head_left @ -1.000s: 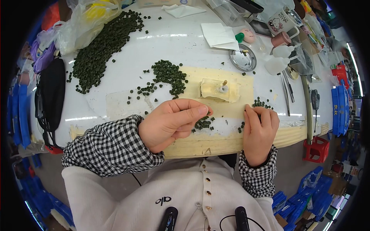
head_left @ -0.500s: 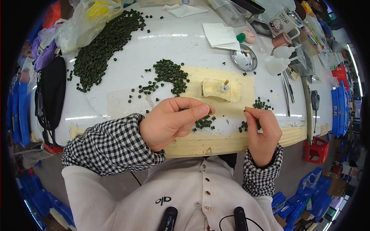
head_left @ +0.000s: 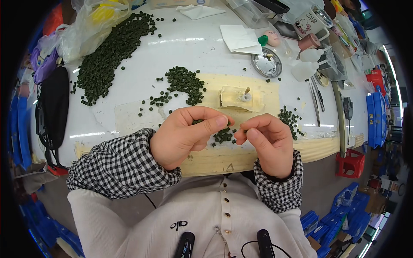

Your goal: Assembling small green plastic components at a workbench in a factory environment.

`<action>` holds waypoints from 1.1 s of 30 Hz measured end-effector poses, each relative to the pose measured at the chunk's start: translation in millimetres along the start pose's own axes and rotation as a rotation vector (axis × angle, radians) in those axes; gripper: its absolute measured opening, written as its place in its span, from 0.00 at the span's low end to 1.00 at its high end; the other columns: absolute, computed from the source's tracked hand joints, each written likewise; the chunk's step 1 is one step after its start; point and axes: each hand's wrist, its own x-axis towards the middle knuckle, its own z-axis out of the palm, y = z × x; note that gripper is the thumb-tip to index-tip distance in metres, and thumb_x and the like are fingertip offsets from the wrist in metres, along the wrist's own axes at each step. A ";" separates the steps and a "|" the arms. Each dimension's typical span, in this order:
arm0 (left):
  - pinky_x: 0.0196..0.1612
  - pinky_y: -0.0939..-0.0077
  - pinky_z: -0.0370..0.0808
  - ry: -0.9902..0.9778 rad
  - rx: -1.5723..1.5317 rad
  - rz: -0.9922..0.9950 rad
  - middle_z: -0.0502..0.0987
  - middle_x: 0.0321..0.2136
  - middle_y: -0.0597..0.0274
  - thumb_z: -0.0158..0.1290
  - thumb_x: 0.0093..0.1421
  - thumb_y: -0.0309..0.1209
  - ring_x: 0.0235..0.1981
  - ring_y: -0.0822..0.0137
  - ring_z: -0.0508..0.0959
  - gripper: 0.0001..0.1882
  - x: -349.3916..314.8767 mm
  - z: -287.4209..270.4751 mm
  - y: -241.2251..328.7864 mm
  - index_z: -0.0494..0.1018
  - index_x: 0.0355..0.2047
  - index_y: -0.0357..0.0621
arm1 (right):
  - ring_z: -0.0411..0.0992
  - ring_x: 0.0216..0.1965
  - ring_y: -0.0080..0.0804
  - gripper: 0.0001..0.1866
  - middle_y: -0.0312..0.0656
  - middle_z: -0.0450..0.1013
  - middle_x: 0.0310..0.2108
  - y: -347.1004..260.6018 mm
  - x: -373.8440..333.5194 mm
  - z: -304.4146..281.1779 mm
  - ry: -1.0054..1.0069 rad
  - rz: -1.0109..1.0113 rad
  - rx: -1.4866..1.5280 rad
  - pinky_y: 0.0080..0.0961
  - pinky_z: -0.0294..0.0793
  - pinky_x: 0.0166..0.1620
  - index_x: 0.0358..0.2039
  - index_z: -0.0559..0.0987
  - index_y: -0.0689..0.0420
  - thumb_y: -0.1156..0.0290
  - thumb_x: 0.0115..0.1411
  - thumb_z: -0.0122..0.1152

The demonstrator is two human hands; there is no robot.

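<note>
The small dark green bits (head_left: 185, 84) lie in heaps on the white tabletop (head_left: 142, 84). The nearest little heap (head_left: 223, 136) is between the two hands, close to the front edge. The left hand (head_left: 180, 135) is just left of it, with its thumb and pointing finger pinched together; I cannot tell if a bit is between them. The right hand (head_left: 273, 144) is just right of it, its fingers bent and the tips near the thumb; I cannot tell if they grip anything. The tips of the two hands are near each other but apart. Past the right hand is a loose group (head_left: 290, 120) of bits. Behind the hands is a cream block (head_left: 234, 101) with a short peg (head_left: 247, 90) sticking up, on a pale yellow sheet (head_left: 272, 88). Left of the block is a middle-sized heap, and far back on the left is the biggest heap (head_left: 107, 64), next to a clear plastic bag (head_left: 79, 41). A black bag (head_left: 53, 112) lies at the left side. At the back right are white paper (head_left: 238, 39), a round silver dish (head_left: 264, 69), two white bottles (head_left: 302, 71) and silver tweezers (head_left: 314, 103).
</note>
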 end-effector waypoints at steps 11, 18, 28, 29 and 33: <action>0.17 0.88 0.53 0.034 0.105 0.096 0.77 0.27 0.67 0.52 0.60 0.29 0.15 0.85 0.56 0.08 -1.2 -0.2 -2.5 0.75 0.37 0.38 | 0.74 0.41 0.28 0.11 0.46 0.76 0.38 3.9 0.5 2.0 0.017 0.005 0.089 0.23 0.74 0.48 0.39 0.75 0.68 0.87 0.54 0.56; 0.17 0.89 0.54 0.022 0.159 0.125 0.79 0.33 0.64 0.53 0.60 0.28 0.15 0.85 0.57 0.08 -1.6 1.8 -0.1 0.75 0.37 0.37 | 0.74 0.41 0.27 0.10 0.46 0.76 0.37 3.1 -1.1 5.4 0.058 -0.088 -0.140 0.21 0.73 0.45 0.38 0.75 0.68 0.86 0.53 0.58; 0.16 0.86 0.50 0.045 0.105 0.072 0.65 0.15 0.76 0.53 0.60 0.29 0.13 0.84 0.55 0.08 -3.1 4.7 0.3 0.75 0.37 0.38 | 0.70 0.36 0.23 0.08 0.40 0.73 0.33 4.9 2.4 10.2 0.109 -0.236 -0.346 0.19 0.69 0.42 0.34 0.77 0.64 0.84 0.52 0.61; 0.16 0.86 0.50 0.034 0.082 0.065 0.65 0.15 0.76 0.53 0.60 0.29 0.13 0.84 0.55 0.08 -3.1 3.5 -0.8 0.75 0.37 0.38 | 0.69 0.35 0.22 0.08 0.39 0.72 0.32 6.0 3.9 10.8 0.092 -0.297 -0.409 0.19 0.68 0.41 0.34 0.78 0.64 0.84 0.52 0.61; 0.17 0.86 0.51 0.024 0.023 0.043 0.67 0.16 0.75 0.54 0.59 0.28 0.14 0.83 0.55 0.08 -2.1 1.6 -2.4 0.75 0.37 0.39 | 0.68 0.35 0.22 0.07 0.37 0.71 0.31 8.6 4.8 17.4 0.128 -0.236 -0.315 0.18 0.67 0.40 0.32 0.78 0.63 0.84 0.51 0.61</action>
